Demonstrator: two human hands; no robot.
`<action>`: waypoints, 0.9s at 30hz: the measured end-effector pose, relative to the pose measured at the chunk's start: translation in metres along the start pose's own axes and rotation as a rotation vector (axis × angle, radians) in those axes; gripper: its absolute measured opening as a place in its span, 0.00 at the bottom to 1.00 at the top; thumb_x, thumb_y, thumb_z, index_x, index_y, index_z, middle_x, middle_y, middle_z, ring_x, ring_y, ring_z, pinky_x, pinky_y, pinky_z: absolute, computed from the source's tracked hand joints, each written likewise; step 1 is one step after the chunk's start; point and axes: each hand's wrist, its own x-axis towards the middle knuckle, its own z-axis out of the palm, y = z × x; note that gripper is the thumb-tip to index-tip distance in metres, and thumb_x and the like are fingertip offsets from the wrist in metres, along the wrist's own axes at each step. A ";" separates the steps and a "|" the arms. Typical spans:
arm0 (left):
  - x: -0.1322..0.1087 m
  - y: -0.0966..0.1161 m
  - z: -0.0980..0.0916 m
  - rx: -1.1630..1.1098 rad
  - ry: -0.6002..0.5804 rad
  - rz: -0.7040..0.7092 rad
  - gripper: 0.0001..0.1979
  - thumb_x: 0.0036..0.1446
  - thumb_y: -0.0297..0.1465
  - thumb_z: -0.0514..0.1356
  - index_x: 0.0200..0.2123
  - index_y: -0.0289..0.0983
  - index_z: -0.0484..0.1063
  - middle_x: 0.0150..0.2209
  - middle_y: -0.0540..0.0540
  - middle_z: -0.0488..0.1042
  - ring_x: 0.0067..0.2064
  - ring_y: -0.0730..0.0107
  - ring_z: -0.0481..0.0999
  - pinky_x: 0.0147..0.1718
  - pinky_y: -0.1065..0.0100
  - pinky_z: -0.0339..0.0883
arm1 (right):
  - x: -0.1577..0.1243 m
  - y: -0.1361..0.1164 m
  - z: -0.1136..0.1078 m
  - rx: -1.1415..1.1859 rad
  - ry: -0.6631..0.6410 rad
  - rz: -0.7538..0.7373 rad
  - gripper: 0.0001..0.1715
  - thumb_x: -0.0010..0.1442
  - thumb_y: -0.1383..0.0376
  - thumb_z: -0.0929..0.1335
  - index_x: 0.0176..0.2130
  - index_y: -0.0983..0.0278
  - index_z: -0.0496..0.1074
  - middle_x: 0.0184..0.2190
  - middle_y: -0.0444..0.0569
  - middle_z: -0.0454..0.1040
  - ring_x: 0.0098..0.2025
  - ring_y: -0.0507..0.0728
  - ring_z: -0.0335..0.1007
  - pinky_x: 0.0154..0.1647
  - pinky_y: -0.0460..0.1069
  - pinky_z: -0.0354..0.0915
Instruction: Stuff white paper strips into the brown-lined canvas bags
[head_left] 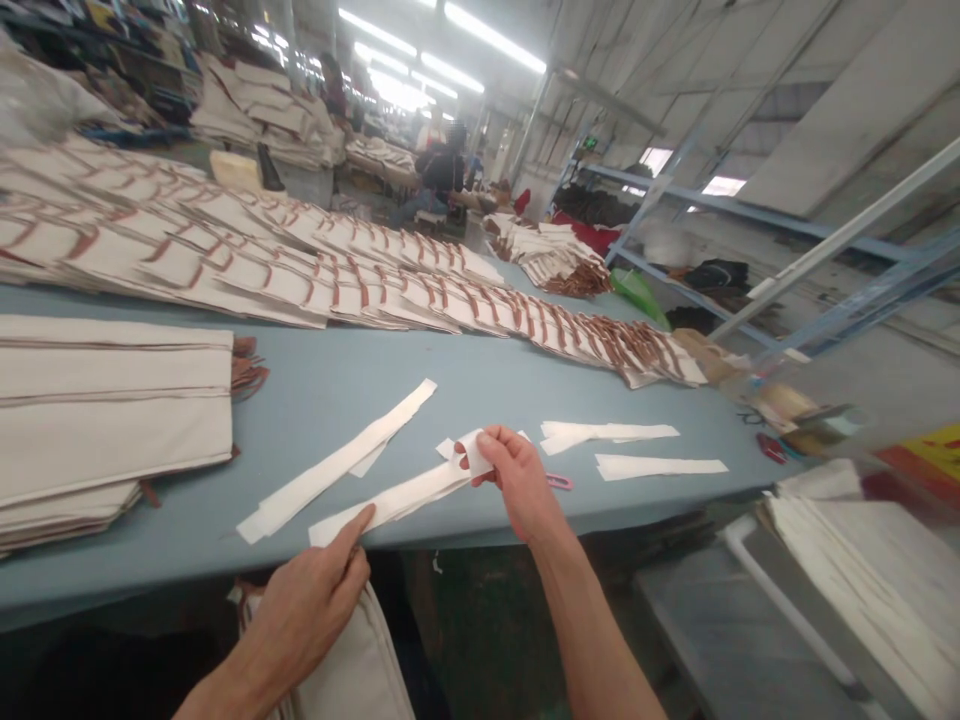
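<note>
Several long white strips [409, 498] lie in a loose stack near the table's front edge. My right hand [517, 475] is closed, pinching a curled white strip end [478, 452] between thumb and fingers above the stack's far end. Against the near end rests the outstretched index finger of my left hand [315, 595], whose other fingers are bent and partly hidden. Below that hand, off the table edge, hangs a cream fabric piece [360, 660]. A second strip bundle [337, 460] lies to the left. A pink-handled tool [559, 482] is partly behind my right hand.
More white strips [611, 433] lie to the right on the blue-grey table [360, 350]. Cream fabric pieces with brown edging [420, 290] overlap in long rows behind. Stacked cream pieces [112, 400] sit at left. A metal-framed shelf [750, 215] and people [442, 170] are farther back.
</note>
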 end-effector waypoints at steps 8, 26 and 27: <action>-0.072 -0.001 -0.028 -0.655 0.264 -0.059 0.23 0.72 0.48 0.59 0.55 0.40 0.86 0.21 0.55 0.72 0.23 0.66 0.73 0.25 0.71 0.67 | -0.072 -0.027 0.090 0.334 -0.234 0.155 0.29 0.56 0.40 0.82 0.35 0.63 0.84 0.28 0.45 0.81 0.30 0.54 0.71 0.37 0.48 0.70; -0.164 -0.035 -0.070 -1.067 0.267 -0.276 0.22 0.65 0.52 0.66 0.44 0.40 0.88 0.25 0.51 0.75 0.27 0.66 0.72 0.27 0.73 0.69 | -0.135 -0.027 0.179 0.468 -0.514 0.306 0.22 0.56 0.49 0.83 0.29 0.63 0.82 0.32 0.47 0.81 0.34 0.55 0.71 0.40 0.47 0.68; -0.163 -0.034 -0.065 -1.130 0.206 -0.258 0.24 0.64 0.54 0.67 0.46 0.40 0.88 0.25 0.51 0.76 0.28 0.65 0.74 0.28 0.72 0.70 | -0.136 -0.024 0.175 0.452 -0.550 0.282 0.21 0.57 0.50 0.82 0.28 0.63 0.81 0.32 0.48 0.80 0.34 0.56 0.72 0.39 0.48 0.67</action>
